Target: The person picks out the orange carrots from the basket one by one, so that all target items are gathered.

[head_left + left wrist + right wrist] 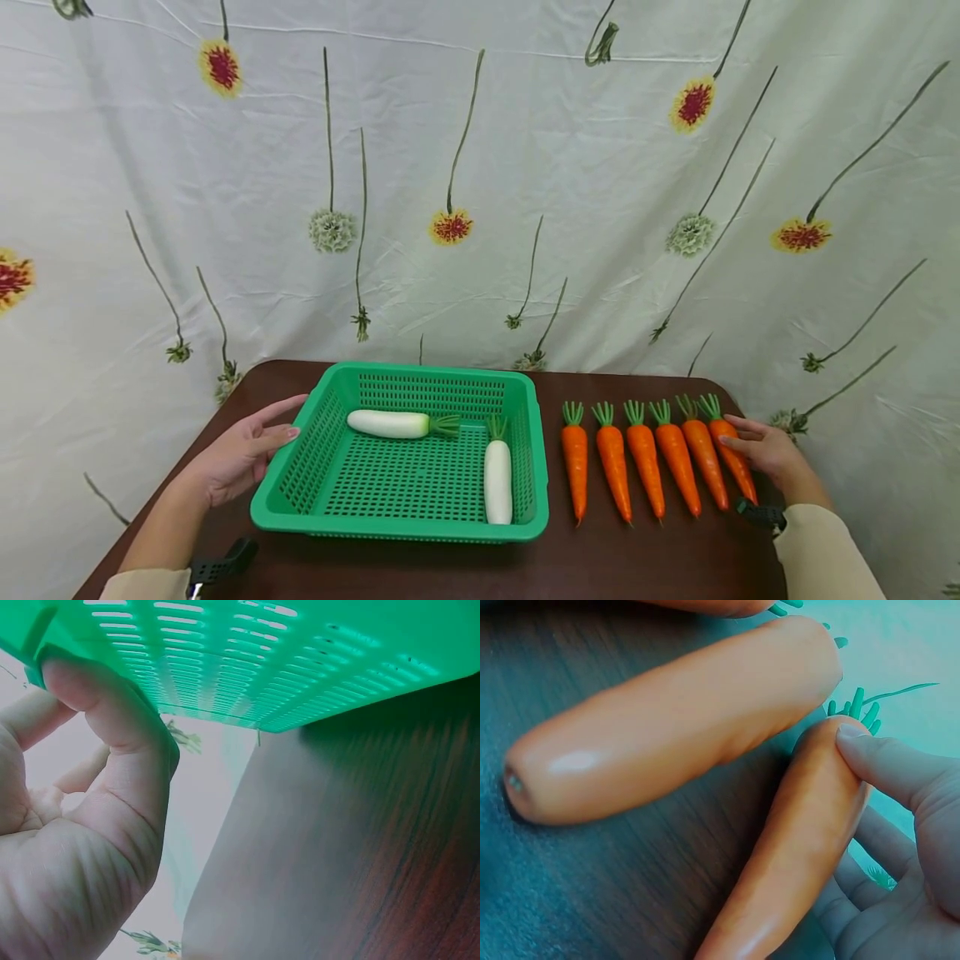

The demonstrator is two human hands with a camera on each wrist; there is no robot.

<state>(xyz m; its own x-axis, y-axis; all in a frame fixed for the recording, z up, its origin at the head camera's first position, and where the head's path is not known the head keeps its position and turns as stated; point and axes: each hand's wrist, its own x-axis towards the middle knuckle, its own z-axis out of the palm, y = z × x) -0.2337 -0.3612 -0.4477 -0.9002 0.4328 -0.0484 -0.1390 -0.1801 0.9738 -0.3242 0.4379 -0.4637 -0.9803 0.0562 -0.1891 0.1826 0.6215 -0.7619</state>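
A green plastic basket (405, 528) with slotted walls stands on the table's left side. Inside it are two white radishes with green tops: one radish (388, 423) lies crosswise at the back, the other radish (498, 483) lengthwise at the right. My left hand (243, 454) holds the basket's left rim, its thumb (71, 679) bent against the edge. To the right, several orange carrots (613, 471) lie in a row, tops away from me. At the row's right end, my right hand (768, 454) pinches the last carrot (802, 832) near its top, thumb on the upper side.
The dark brown table (637, 558) has rounded far corners. Behind it hangs a pale cloth (465, 150) with printed flowers, close to the table's far edge. Dark bands with small devices (217, 571) are worn on both wrists.
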